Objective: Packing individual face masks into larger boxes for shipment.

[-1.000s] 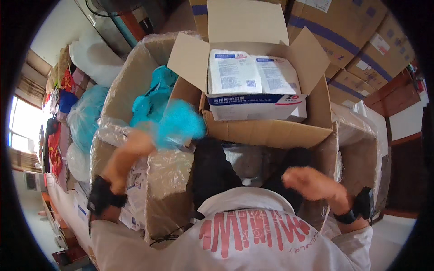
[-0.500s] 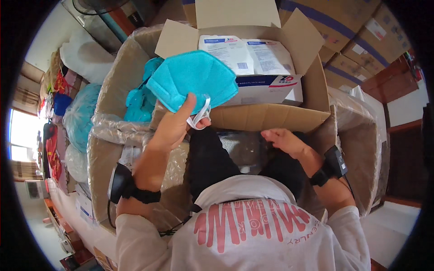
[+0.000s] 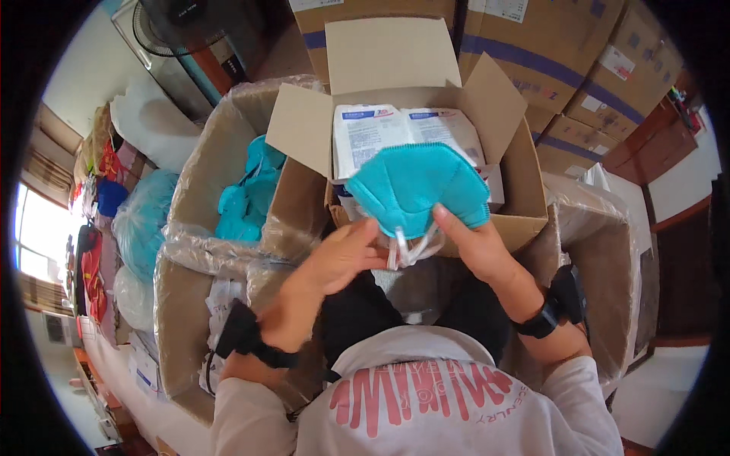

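A teal cup-shaped face mask (image 3: 417, 182) with a ribbed edge is held up in front of the open carton. My right hand (image 3: 480, 247) grips its lower right side, thumb on the front and the other fingers hidden behind. White elastic straps (image 3: 407, 252) hang in loops from its lower edge. My left hand (image 3: 342, 258) is at the lower left corner, thumb by the edge and fingertips at the straps. Behind the mask, the open carton (image 3: 525, 182) holds two white printed packs (image 3: 370, 131) side by side, partly covered by the mask.
More teal masks (image 3: 249, 199) lie in a plastic-lined box on the left. Another lined box (image 3: 597, 266) stands at the right. Sealed cartons (image 3: 525, 53) are stacked behind. A clear bag of teal items (image 3: 144, 220) sits far left, and a fan (image 3: 156, 30) stands at the back left.
The mask has moved right and down, now before the carton's packs. My right hand has come up and taken hold of it. My left hand has shifted right to its lower left corner.
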`<state>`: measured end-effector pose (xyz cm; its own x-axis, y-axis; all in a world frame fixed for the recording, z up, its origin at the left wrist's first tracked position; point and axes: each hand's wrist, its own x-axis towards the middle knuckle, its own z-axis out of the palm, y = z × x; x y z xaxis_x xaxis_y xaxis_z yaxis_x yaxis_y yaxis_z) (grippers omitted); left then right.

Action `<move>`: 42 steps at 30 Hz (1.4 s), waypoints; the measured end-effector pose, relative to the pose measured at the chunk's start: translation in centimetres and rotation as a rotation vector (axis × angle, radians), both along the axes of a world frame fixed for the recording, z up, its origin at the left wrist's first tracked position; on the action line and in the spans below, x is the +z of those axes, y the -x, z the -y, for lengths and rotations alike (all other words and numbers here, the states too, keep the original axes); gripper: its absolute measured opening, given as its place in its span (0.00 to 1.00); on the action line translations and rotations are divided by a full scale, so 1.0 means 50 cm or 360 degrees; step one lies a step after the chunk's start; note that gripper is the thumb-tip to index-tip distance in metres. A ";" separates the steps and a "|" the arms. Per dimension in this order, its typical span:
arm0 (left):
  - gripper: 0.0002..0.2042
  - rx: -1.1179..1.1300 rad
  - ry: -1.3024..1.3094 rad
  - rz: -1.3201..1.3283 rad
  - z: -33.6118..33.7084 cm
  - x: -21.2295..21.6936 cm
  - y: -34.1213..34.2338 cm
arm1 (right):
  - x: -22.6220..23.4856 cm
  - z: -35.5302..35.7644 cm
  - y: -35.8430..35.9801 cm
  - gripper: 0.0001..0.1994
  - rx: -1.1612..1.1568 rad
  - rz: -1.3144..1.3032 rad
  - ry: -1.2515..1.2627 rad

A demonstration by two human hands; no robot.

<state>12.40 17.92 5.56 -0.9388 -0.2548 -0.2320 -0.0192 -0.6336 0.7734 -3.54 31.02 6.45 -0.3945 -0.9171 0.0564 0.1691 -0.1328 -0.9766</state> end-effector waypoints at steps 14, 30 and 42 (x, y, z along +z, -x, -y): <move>0.18 0.0009 0.2513 0.0390 0.037 0.114 0.093 | -0.005 0.021 -0.010 0.16 0.0452 -0.0466 -0.0368; 0.17 0.0573 0.2764 0.0687 0.083 0.050 0.089 | 0.069 0.093 -0.043 0.09 0.0092 -0.1686 0.0705; 0.18 0.0938 0.3079 0.0641 0.197 0.076 0.119 | 0.115 0.077 -0.120 0.12 0.0226 -0.1784 0.0447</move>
<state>6.45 8.06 9.36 -0.6461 -0.5566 0.5222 -0.4653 0.8296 0.3086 2.44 27.15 12.20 0.1107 -0.8489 0.5168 -0.7400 -0.4175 -0.5273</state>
